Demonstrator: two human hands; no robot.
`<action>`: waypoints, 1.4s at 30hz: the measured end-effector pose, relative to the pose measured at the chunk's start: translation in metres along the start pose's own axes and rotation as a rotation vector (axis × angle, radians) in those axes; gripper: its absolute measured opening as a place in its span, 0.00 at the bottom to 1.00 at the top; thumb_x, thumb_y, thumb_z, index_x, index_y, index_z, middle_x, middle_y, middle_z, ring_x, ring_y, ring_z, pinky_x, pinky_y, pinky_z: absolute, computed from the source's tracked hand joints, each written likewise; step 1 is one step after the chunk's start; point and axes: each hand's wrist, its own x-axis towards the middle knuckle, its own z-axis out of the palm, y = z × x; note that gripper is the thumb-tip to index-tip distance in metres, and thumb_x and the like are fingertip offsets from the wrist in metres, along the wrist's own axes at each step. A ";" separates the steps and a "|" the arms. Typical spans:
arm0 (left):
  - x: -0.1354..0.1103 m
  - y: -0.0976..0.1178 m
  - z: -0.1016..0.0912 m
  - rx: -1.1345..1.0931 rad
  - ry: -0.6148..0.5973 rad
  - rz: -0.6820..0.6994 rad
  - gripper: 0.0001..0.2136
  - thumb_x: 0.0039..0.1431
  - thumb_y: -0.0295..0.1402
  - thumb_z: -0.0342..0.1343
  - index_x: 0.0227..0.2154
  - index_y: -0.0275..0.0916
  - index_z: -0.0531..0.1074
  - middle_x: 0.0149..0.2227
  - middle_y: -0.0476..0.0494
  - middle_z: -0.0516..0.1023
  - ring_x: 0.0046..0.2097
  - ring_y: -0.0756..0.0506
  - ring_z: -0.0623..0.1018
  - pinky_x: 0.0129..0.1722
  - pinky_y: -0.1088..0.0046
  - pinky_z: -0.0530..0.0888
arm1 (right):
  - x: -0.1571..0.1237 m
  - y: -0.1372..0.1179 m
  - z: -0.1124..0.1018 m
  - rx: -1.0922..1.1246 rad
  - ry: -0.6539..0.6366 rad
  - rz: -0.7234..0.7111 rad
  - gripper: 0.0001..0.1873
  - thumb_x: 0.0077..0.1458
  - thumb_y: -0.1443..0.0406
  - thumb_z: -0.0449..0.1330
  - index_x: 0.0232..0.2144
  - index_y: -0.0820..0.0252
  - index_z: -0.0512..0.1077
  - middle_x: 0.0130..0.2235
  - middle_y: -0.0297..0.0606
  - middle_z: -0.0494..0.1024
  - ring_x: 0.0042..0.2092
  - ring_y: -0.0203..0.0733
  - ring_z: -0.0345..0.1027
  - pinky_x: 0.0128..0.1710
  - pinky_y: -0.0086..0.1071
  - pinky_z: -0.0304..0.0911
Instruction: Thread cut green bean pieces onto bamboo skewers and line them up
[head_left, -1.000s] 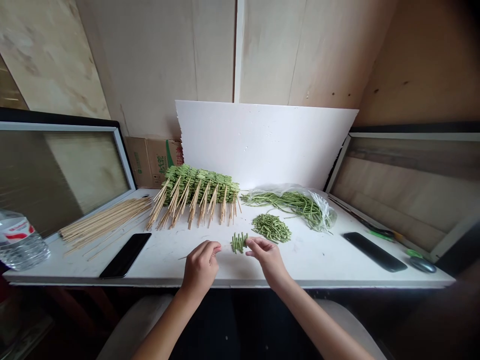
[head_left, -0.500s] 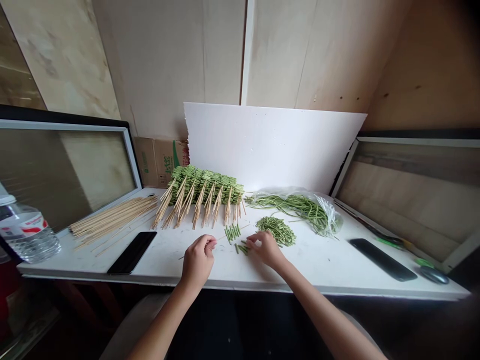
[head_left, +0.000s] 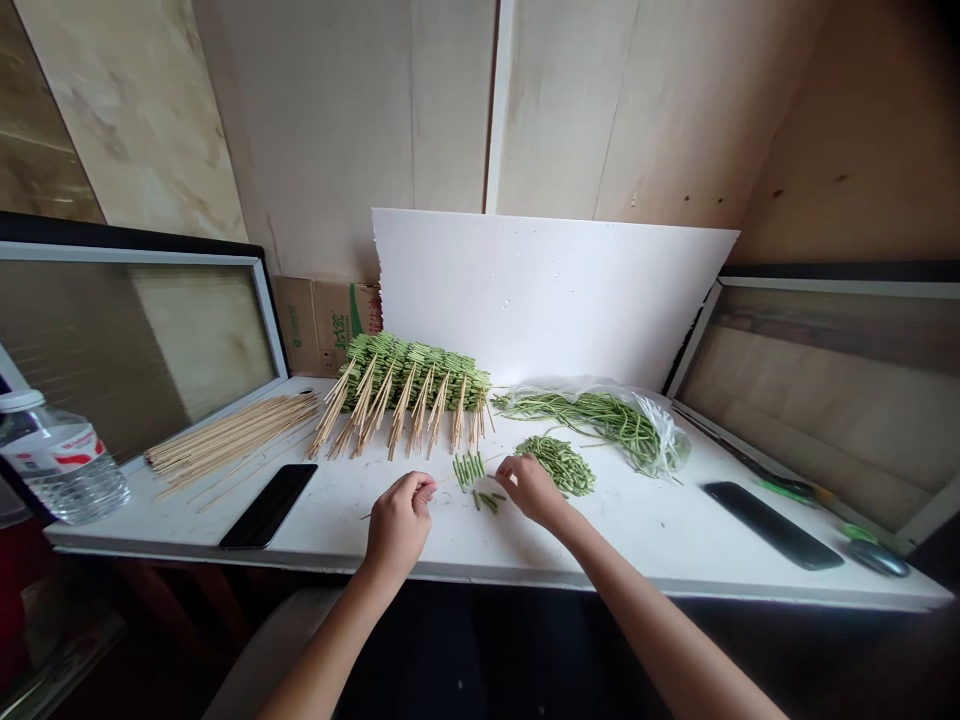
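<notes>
My left hand [head_left: 400, 518] pinches a thin bamboo skewer [head_left: 444, 477] that carries several short green bean pieces [head_left: 469, 468] threaded side by side. My right hand [head_left: 529, 487] hovers beside them, fingers curled in a pinch at the skewer's far end; whether it holds a piece is unclear. A few loose bean pieces [head_left: 487, 499] lie on the white table [head_left: 645, 535] between my hands. Just right of my right hand is a small pile of cut bean pieces [head_left: 564, 463].
A stack of finished bean skewers [head_left: 409, 380] lies behind. Bare skewers [head_left: 225, 440] fan out at the left, beside a black phone [head_left: 268, 505] and a water bottle [head_left: 60, 465]. A plastic bag of long beans [head_left: 607, 415], a second dark phone [head_left: 772, 524] and a white foam board [head_left: 547, 295] are also here.
The right hand left the threaded pieces, dipped toward the loose pieces on the table, then came back beside the skewer. The left hand kept its pinch. The camera shifted slightly.
</notes>
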 end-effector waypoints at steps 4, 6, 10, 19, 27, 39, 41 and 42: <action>-0.002 0.001 0.001 -0.010 0.008 0.020 0.07 0.64 0.27 0.52 0.34 0.42 0.75 0.31 0.47 0.83 0.33 0.44 0.82 0.34 0.72 0.75 | -0.022 0.004 -0.018 0.324 0.034 0.102 0.19 0.54 0.49 0.68 0.40 0.55 0.82 0.38 0.43 0.84 0.40 0.51 0.76 0.41 0.42 0.69; -0.004 0.003 0.003 -0.029 0.002 0.025 0.07 0.65 0.28 0.52 0.34 0.41 0.75 0.31 0.46 0.83 0.33 0.44 0.82 0.34 0.72 0.75 | -0.034 0.006 -0.025 0.556 0.040 0.179 0.22 0.51 0.48 0.70 0.40 0.56 0.82 0.39 0.42 0.84 0.41 0.49 0.75 0.41 0.40 0.68; -0.005 0.011 0.004 -0.079 -0.044 -0.008 0.07 0.65 0.30 0.52 0.33 0.41 0.75 0.30 0.46 0.82 0.33 0.44 0.82 0.33 0.72 0.76 | -0.049 0.008 -0.030 0.919 -0.031 0.245 0.18 0.52 0.49 0.70 0.35 0.57 0.81 0.40 0.39 0.82 0.45 0.45 0.75 0.44 0.36 0.67; -0.001 0.022 0.000 -0.208 -0.165 -0.066 0.07 0.64 0.31 0.54 0.32 0.39 0.75 0.27 0.46 0.81 0.31 0.45 0.82 0.32 0.72 0.77 | -0.052 -0.003 -0.021 1.199 0.017 0.251 0.18 0.50 0.51 0.73 0.37 0.56 0.80 0.45 0.43 0.84 0.56 0.52 0.74 0.60 0.43 0.65; -0.004 0.025 0.001 -0.198 -0.151 -0.047 0.07 0.64 0.30 0.53 0.32 0.40 0.75 0.27 0.47 0.81 0.31 0.45 0.82 0.33 0.73 0.78 | -0.050 -0.005 -0.020 1.125 0.062 0.202 0.17 0.49 0.49 0.72 0.32 0.53 0.80 0.41 0.39 0.84 0.57 0.52 0.73 0.64 0.44 0.63; -0.006 0.025 0.000 -0.051 -0.078 0.047 0.08 0.65 0.28 0.52 0.33 0.41 0.75 0.29 0.47 0.81 0.32 0.45 0.81 0.32 0.73 0.76 | -0.053 -0.007 -0.018 1.178 0.002 0.225 0.21 0.52 0.46 0.70 0.37 0.55 0.80 0.49 0.44 0.83 0.60 0.53 0.71 0.62 0.44 0.63; -0.006 0.025 -0.001 -0.045 -0.077 0.063 0.08 0.66 0.28 0.51 0.33 0.41 0.74 0.29 0.47 0.81 0.31 0.46 0.81 0.32 0.73 0.75 | -0.053 -0.008 -0.019 1.182 -0.006 0.225 0.21 0.52 0.46 0.70 0.37 0.56 0.81 0.48 0.44 0.83 0.59 0.53 0.72 0.62 0.45 0.64; -0.006 0.026 -0.001 -0.044 -0.077 0.068 0.08 0.66 0.28 0.51 0.33 0.41 0.74 0.29 0.47 0.81 0.31 0.45 0.81 0.32 0.73 0.75 | -0.053 -0.009 -0.019 1.192 -0.014 0.224 0.21 0.52 0.47 0.70 0.38 0.56 0.81 0.48 0.44 0.83 0.58 0.52 0.73 0.61 0.45 0.64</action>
